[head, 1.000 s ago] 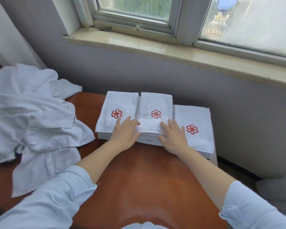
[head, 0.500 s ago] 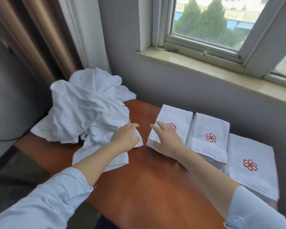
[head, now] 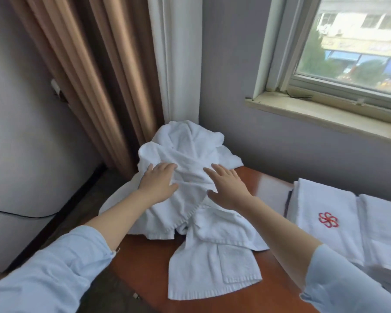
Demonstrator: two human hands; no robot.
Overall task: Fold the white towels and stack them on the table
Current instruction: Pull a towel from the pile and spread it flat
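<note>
Towels (head: 209,263) all lie on one wooden table (head: 145,260), the only thing bearing them; no basket or bin shows. Its left end carries the heap (head: 190,150) of unfolded ones. It is rumpled, rising beyond the fingertips against the wall corner (head: 199,98) and trailing back from the fingers toward the near edge. It was likely dumped there as stock to work from. Well to the right of the right fingers sit the folded towels (head: 325,199), flat, squared and side by side, red emblem (head: 328,219) up. They are probably kept clear of the heap so finished work is not disturbed. The left hand (head: 158,185) and right hand (head: 229,190) lie flat on the heap, apart, fingers (head: 213,169) straight and spread, gripping nothing. I judge they are feeling for one towel to draw out and fold next.
</note>
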